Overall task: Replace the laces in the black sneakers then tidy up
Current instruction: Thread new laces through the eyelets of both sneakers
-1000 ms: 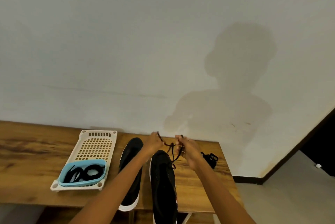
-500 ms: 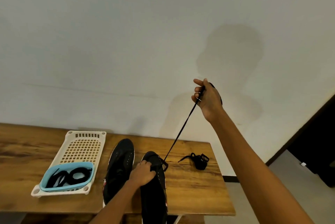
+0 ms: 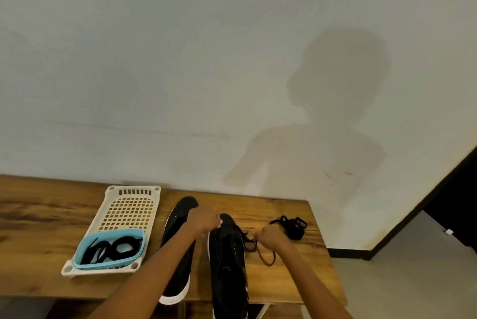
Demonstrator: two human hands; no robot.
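Two black sneakers lie side by side on the wooden table [image 3: 38,220], toes toward the wall. My left hand [image 3: 204,219] grips the toe end of the right sneaker [image 3: 227,262]. The left sneaker [image 3: 178,218] lies partly under my left forearm. My right hand [image 3: 269,238] is curled just right of that shoe and pinches a black lace [image 3: 260,254], which runs from the shoe and loops on the table. A bundled black lace [image 3: 293,227] lies farther right.
A cream perforated tray [image 3: 129,209] sits left of the shoes. At its near end it holds a small blue basket [image 3: 82,246] with coiled black laces [image 3: 113,247]. The table's right edge is close to the bundle; the wall stands right behind.
My right hand has come down from high in the air to the table beside the right sneaker. The lace, taut before, now lies slack in a loop. My left hand stays on the shoe.
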